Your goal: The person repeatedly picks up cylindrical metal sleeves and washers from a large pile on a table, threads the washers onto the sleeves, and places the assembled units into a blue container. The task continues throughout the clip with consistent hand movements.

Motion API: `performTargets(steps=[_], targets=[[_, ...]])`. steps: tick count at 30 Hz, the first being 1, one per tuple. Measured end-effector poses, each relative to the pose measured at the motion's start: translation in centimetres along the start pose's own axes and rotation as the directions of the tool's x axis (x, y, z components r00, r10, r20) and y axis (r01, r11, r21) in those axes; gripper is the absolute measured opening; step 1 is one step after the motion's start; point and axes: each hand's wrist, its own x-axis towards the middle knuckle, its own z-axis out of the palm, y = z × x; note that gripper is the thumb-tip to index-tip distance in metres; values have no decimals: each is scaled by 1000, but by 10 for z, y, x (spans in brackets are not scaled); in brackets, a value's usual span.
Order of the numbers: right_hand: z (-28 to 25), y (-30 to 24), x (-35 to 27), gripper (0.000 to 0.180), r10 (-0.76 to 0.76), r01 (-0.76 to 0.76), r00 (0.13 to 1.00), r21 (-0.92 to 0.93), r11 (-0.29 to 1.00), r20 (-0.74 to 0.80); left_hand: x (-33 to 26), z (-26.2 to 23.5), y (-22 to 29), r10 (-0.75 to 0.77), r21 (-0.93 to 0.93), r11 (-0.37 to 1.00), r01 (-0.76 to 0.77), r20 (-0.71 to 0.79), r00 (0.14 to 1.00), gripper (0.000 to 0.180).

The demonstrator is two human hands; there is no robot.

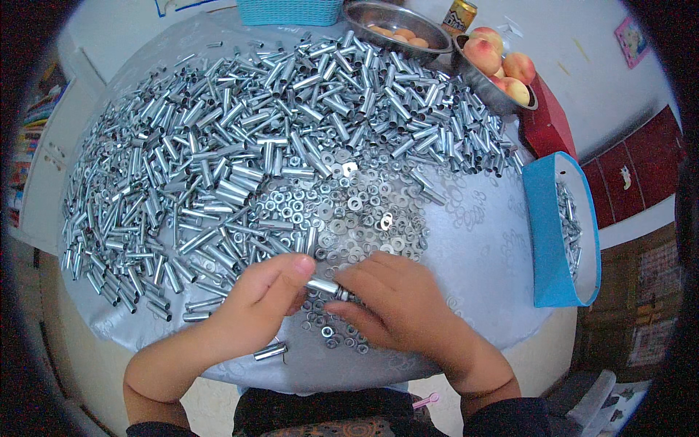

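Near the table's front edge, my left hand (266, 298) is closed round one end of a shiny expansion bolt with a metal sleeve (325, 286). My right hand (389, 295) has its thumb and fingers curled about the other end, where a nut or washer seems to sit; the fingertips partly hide it. Just beyond both hands lies a spread of loose washers and nuts (357, 211). A large heap of metal sleeves (211, 138) covers the left and far parts of the table. One loose sleeve (270, 352) lies below my left wrist.
On the right stands a blue fabric bin (547, 240) with metal pieces inside. At the back are a turquoise basket (287, 12), a steel bowl of eggs (357, 16), a drink can (459, 16), a bowl of peaches (489, 91) and a red box (546, 124). The cloth-covered table (495, 255) has a rounded edge.
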Motion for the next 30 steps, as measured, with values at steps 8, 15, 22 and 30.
performTargets(steps=[8, 15, 22, 30], targets=[[11, -4, -2, 24, 99, -36, 971, 278, 960, -217, -1, 3, 0, 70, 15, 997, -70, 17, 997, 35], [0, -4, -5, 27, 192, -210, 977, 283, 936, 90, -1, 1, 1, 101, 209, 972, -104, 24, 995, 30], [10, -9, -8, 36, 348, -393, 910, 739, 547, 226, -1, 1, -3, 419, 531, 757, -381, 53, 906, 18], [4, -1, -7, 43, 265, -616, 748, 785, -65, 609, 3, -7, -12, 687, 725, 323, -608, 263, 678, 30]])
